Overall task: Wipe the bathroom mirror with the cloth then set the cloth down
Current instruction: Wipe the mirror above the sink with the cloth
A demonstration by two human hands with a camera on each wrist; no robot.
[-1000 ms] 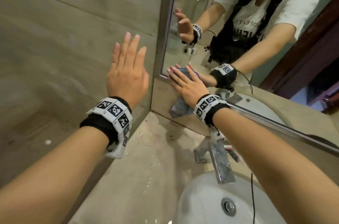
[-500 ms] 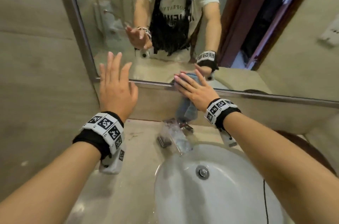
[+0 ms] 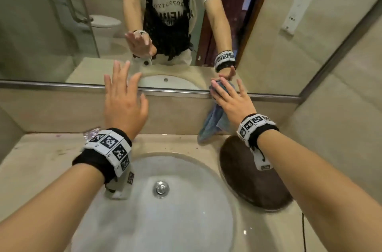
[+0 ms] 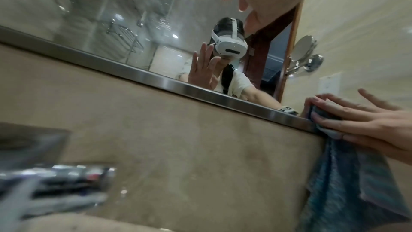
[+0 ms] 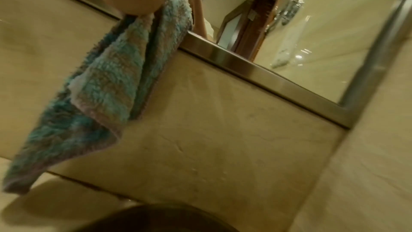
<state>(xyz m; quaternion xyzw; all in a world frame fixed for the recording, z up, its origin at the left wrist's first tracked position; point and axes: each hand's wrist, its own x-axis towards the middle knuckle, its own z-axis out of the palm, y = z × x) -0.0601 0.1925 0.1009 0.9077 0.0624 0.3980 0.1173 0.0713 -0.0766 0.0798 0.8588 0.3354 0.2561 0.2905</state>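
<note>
The mirror (image 3: 62, 24) spans the wall above the counter, with a steel strip along its bottom. My right hand (image 3: 229, 99) presses a blue striped cloth (image 3: 213, 125) flat against the mirror's lower edge, fingers straight and spread. The cloth's loose end hangs down the stone backsplash. My left hand (image 3: 124, 96) is held up open in front of the mirror's lower edge and holds nothing. The left wrist view shows the right hand (image 4: 368, 123) on the cloth (image 4: 347, 191). In the right wrist view the cloth (image 5: 107, 85) dangles below the palm.
A white basin (image 3: 186, 220) with a metal drain (image 3: 161, 188) lies below my arms. A dark brown oval patch (image 3: 254, 177) sits on the counter (image 3: 41, 158) under my right wrist. The faucet (image 4: 55, 183) is mostly hidden behind my left wrist. A side wall (image 3: 341, 127) closes the right.
My right hand has slid the cloth rightward along the mirror's bottom edge, away from the left corner. The left hand has followed to the right, still open.
</note>
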